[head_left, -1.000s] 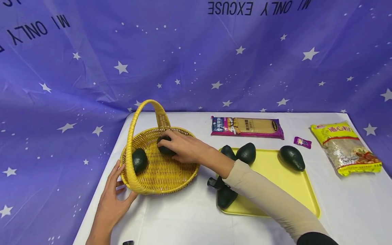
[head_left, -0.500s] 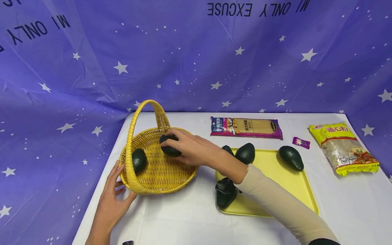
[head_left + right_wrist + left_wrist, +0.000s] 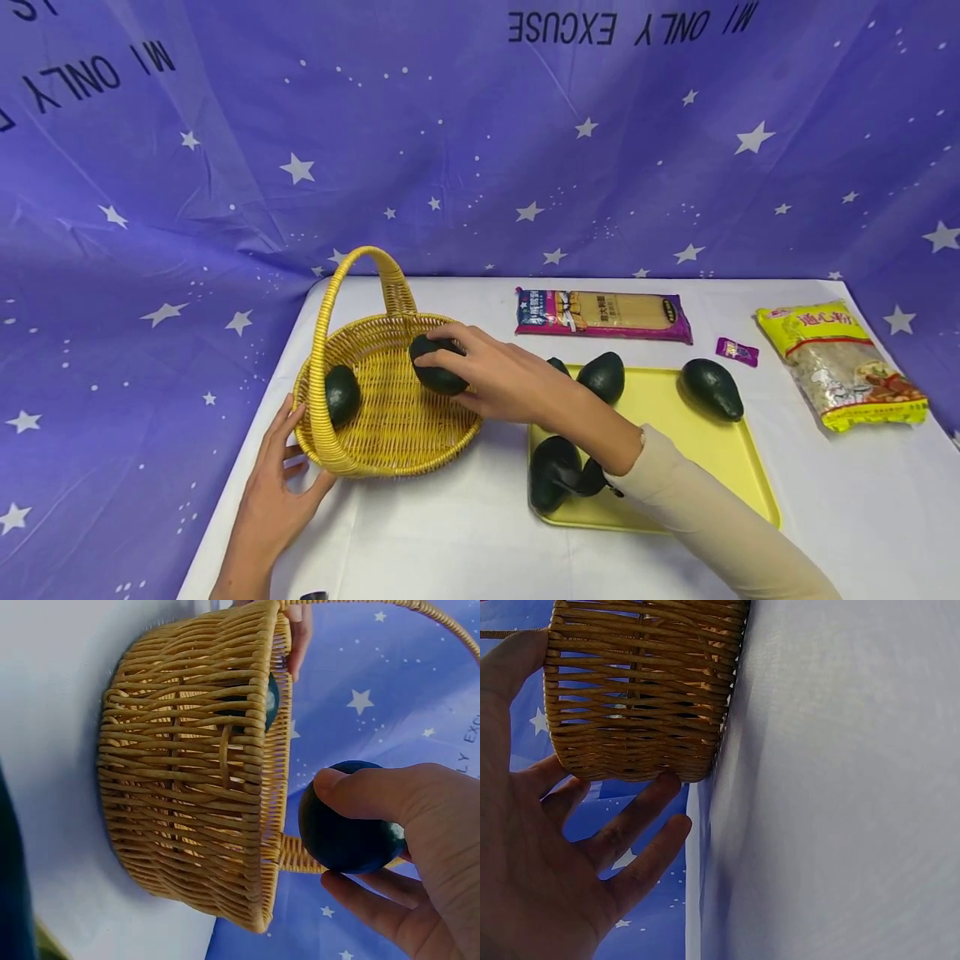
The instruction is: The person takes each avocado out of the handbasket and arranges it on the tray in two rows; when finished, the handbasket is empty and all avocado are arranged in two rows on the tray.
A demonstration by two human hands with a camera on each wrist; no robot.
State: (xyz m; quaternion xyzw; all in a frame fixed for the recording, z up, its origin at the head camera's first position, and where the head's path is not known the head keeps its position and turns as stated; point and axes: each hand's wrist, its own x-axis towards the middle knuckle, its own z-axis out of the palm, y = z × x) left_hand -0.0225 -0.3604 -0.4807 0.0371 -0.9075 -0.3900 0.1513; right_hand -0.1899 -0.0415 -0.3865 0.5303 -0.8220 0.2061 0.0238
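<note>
My right hand point(image 3: 498, 375) grips a dark green avocado point(image 3: 437, 365) between thumb and fingers, over the right side of the yellow wicker basket point(image 3: 405, 429). In the right wrist view, this avocado point(image 3: 349, 821) is clear of the basket rim point(image 3: 262, 787), above it. A second avocado point(image 3: 342, 395) lies inside the basket at the left, partly behind the handle point(image 3: 322, 367). My left hand point(image 3: 272, 500) touches the basket's near left side with spread fingers. Seen from the left wrist, its thumb and fingertips point(image 3: 667, 784) rest against the woven wall.
Right of the basket is a yellow tray point(image 3: 697, 467) with several avocados, one point(image 3: 711, 389) at its far right corner; the right forearm crosses over it. Behind lie a spaghetti packet point(image 3: 603, 315) and a small purple packet point(image 3: 737, 352). A yellow bag point(image 3: 843, 367) lies far right.
My right hand, holding the avocado, has moved right from deeper in the basket and up to above its rim. The left hand and the basket have stayed in place.
</note>
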